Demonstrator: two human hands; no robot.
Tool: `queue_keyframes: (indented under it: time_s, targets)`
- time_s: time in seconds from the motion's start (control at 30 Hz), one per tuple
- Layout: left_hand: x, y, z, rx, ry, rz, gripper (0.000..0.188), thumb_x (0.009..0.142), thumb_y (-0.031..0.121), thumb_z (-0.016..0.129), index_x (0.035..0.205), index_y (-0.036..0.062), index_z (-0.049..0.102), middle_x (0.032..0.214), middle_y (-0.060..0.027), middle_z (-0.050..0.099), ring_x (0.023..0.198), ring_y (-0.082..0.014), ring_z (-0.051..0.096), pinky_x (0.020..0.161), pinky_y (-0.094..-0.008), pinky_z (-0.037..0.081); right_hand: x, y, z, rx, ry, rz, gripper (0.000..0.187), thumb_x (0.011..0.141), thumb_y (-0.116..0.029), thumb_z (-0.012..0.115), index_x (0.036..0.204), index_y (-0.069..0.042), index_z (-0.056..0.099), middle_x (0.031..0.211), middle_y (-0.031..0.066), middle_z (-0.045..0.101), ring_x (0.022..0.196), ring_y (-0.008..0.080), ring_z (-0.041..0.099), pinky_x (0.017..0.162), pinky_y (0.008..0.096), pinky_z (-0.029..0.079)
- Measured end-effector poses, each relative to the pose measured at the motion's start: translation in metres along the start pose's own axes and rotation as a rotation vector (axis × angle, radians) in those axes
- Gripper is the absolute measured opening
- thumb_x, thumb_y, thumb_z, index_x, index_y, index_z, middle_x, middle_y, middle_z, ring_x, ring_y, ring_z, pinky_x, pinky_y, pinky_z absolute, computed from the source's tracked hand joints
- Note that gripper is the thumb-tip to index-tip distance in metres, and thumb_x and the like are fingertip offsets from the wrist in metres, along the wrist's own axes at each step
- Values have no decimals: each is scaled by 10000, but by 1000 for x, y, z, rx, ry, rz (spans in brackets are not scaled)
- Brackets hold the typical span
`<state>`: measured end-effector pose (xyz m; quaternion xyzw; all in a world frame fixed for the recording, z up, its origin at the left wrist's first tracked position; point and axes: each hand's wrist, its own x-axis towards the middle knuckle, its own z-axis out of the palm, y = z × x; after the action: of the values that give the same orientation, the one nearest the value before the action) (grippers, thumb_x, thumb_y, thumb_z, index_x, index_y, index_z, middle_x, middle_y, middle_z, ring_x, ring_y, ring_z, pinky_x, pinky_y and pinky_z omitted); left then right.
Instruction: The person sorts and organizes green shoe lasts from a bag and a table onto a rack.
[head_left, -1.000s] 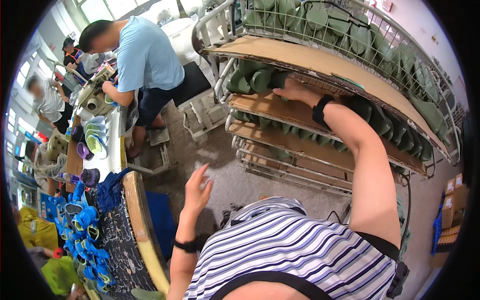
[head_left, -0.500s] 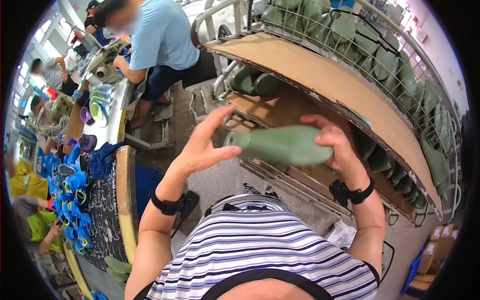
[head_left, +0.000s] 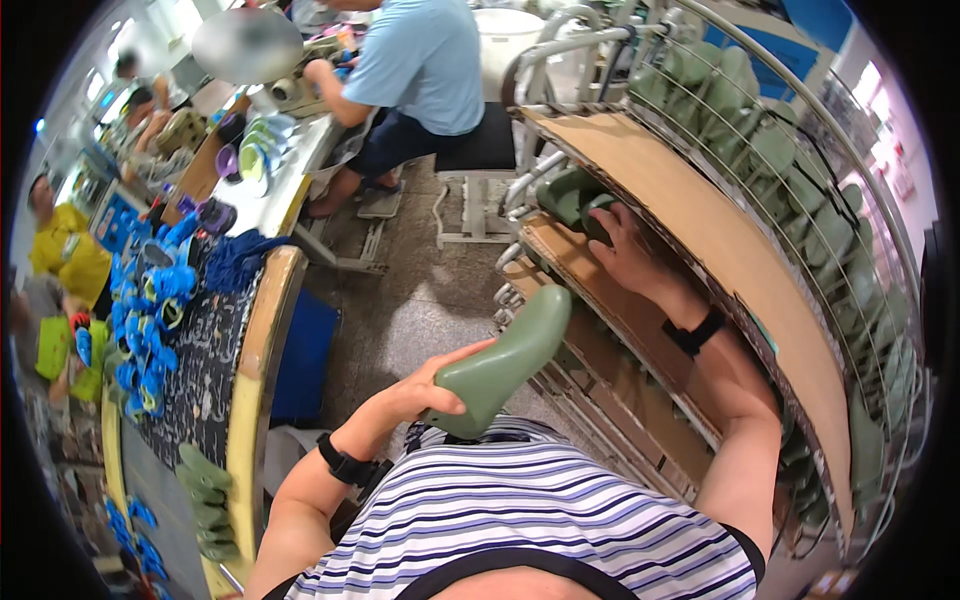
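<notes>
In my left hand [head_left: 418,392] is a green shoe last [head_left: 512,350], held at its thick end in front of my striped shirt. Its rounded end points up and to the right. My right hand [head_left: 635,258] reaches into the rack under the upper cardboard shelf. The fingers there curl at another green shoe last [head_left: 597,203], which they partly cover. Right beside it on the same level lies one more green last [head_left: 562,190].
The metal rack with its cardboard shelf [head_left: 690,190] fills the right side, with several green lasts [head_left: 785,185] behind the wire on top. Blue shoe uppers [head_left: 150,300] heap on the left bench, near more lasts [head_left: 208,505]. A seated person [head_left: 425,65] works ahead, by a black stool [head_left: 478,150].
The last that both hands were around is now in my left hand alone, tilted and nearer my body. My right hand has moved into the rack's shelf. The view has shifted left.
</notes>
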<state>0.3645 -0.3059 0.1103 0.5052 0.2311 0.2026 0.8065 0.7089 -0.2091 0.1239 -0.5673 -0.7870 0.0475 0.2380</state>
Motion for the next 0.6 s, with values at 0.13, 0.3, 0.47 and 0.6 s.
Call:
queue_keyframes:
  time_s: [0.13,0.3,0.47,0.6]
  targets:
    - [-39,-4,-7,13,244,-6,968,594,204,689,1444,17,263,1370,-129,433,1240,-214,419,1043,-309,286,23,6,4,-161,-94,-27,338,799,-185,650,1097,-54,556,1164,256,477,1078,423,465,931,491,389]
    - [-94,-28,-12,46,517,-12,938,601,204,675,1434,22,285,1288,-126,499,1164,-213,470,1004,-323,337,-5,63,10,-376,-38,86,479,753,-233,702,1103,48,534,1126,266,501,1067,426,463,922,508,384]
    - [-137,-59,-22,-97,745,48,891,625,184,657,1427,28,301,1265,-115,506,1150,-211,469,983,-333,361,-27,113,-10,263,-80,823,505,739,-125,667,1170,68,491,987,177,592,838,237,568,751,383,492]
    - [-165,-65,-43,-151,896,32,847,645,148,649,1419,40,321,1248,-112,511,1138,-215,471,956,-344,391,-41,94,-11,312,-37,720,403,716,-165,639,1058,32,555,875,105,600,733,246,552,635,358,485]
